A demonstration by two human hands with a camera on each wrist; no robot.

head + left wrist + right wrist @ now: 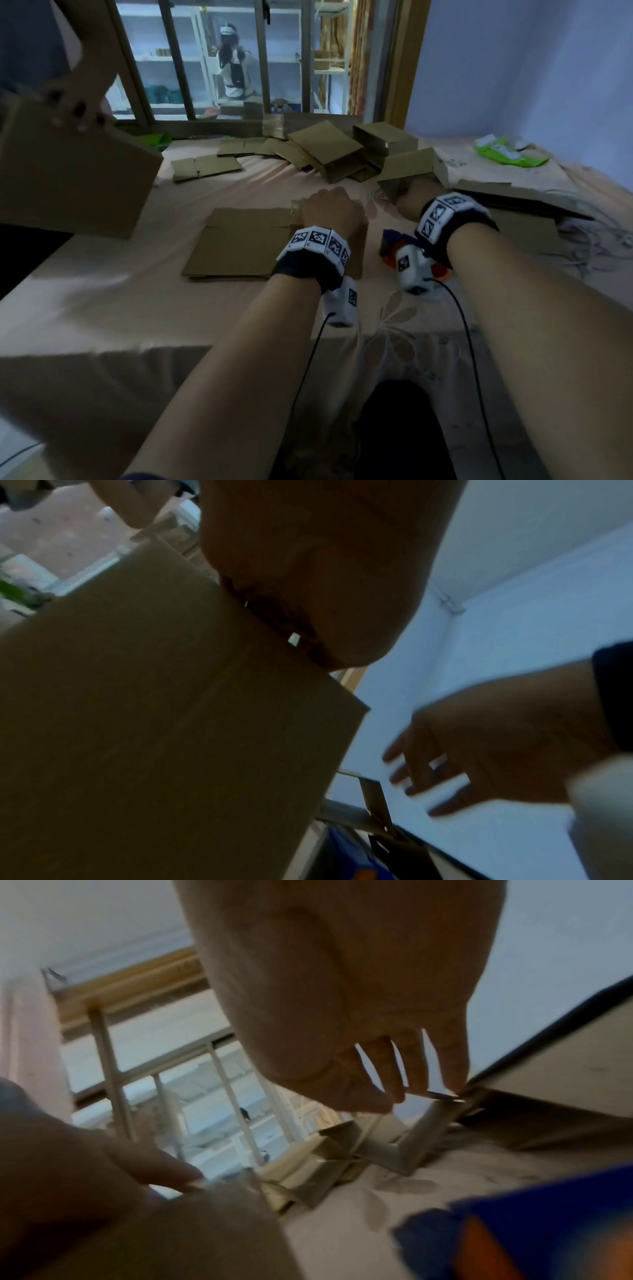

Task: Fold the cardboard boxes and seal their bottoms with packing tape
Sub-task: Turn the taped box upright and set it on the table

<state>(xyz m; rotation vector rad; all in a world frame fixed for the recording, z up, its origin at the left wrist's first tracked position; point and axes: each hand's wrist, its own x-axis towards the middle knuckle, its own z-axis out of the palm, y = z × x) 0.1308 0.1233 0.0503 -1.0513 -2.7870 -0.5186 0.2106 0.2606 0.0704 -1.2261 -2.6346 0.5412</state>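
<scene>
A flattened cardboard box (246,240) lies on the cloth-covered table in front of me. My left hand (329,209) grips its right end, fingers curled over the edge; in the left wrist view the cardboard (154,696) runs under the palm (308,561) and hides the fingers. My right hand (406,197) reaches forward with straight, spread fingers (414,1064) toward a set-up box (411,168), also seen end-on as an open box (421,1137). Whether the fingertips touch it I cannot tell. A blue and orange tape dispenser (390,245) lies on the table under my right wrist.
Several flat and set-up boxes (325,150) are piled at the far side of the table. Another person's hand (75,106) holds a box (68,178) at the upper left. Green packets (507,154) and a large flat sheet (513,202) lie at right.
</scene>
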